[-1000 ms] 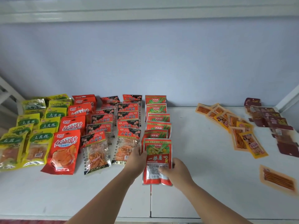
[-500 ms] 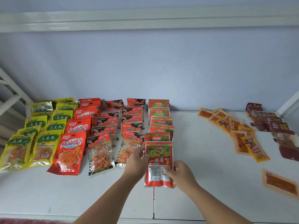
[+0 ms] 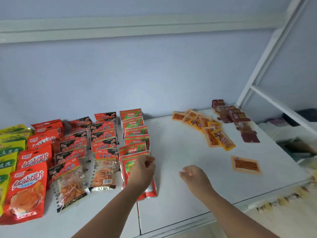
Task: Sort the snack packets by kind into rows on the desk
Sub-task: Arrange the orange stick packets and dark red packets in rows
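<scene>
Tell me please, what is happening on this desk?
A person is sorting snack packets into rows by kind. The left hand is on the front red-and-green packet of its row; the right hand hovers empty over the desk. One orange packet lies apart from its row.

Left hand point(image 3: 142, 170) over the front red-and-green packet point(image 3: 127, 166), right hand point(image 3: 193, 176) empty above the white desk point(image 3: 180, 143).

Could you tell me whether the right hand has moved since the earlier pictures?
Yes. The right hand has let go of the front red-and-green packet and moved rightward off it, over the desk.
</scene>
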